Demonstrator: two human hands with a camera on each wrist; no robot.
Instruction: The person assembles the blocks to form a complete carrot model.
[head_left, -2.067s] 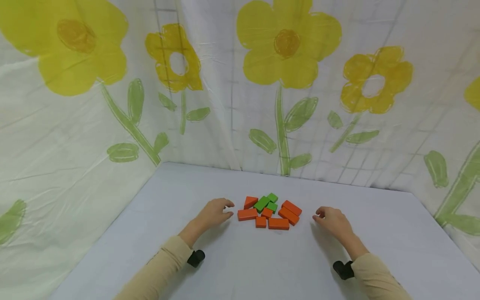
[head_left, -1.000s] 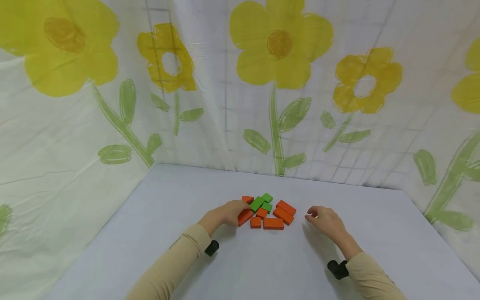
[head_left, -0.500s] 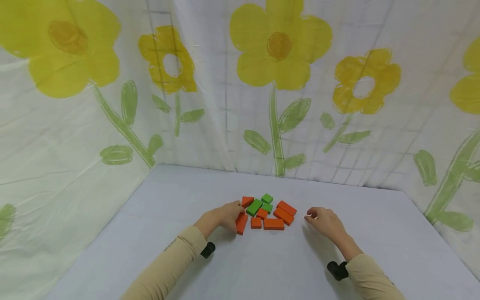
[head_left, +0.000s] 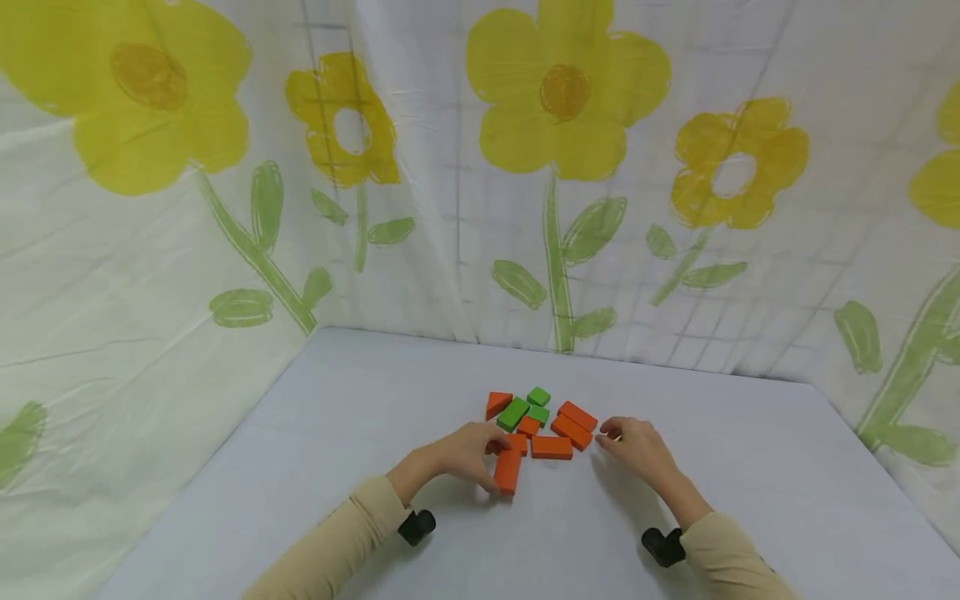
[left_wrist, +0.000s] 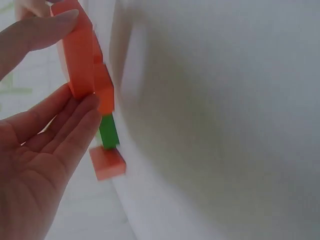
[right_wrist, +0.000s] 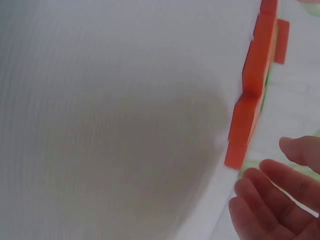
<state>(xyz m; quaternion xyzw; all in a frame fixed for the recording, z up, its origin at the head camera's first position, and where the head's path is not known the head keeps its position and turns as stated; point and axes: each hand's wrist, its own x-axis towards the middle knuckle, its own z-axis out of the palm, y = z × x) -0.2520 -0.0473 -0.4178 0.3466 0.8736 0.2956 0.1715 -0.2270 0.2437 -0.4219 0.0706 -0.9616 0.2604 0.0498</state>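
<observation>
My left hand (head_left: 468,454) pinches an orange rectangular block (head_left: 507,472) between thumb and fingers. In the left wrist view that block (left_wrist: 77,55) is gripped at its two ends and looks raised off the table. Behind it, partly covered, lies a small orange square block (head_left: 519,443). My right hand (head_left: 639,448) hovers right of the group with relaxed fingers and holds nothing. Nearest to it are two orange blocks side by side, the front one (head_left: 572,432) and the rear one (head_left: 578,415).
Farther back are an orange triangular block (head_left: 498,404), a long green block (head_left: 513,414), and small green blocks (head_left: 538,396). Another orange block (head_left: 551,448) lies at the front. The white table (head_left: 360,375) ends at a flower-print curtain (head_left: 435,275).
My left hand reached the leftmost orange block, took hold of it, turned it and brought it nearer and to the right. The long green block shifted slightly. My right hand moved a little leftward.
</observation>
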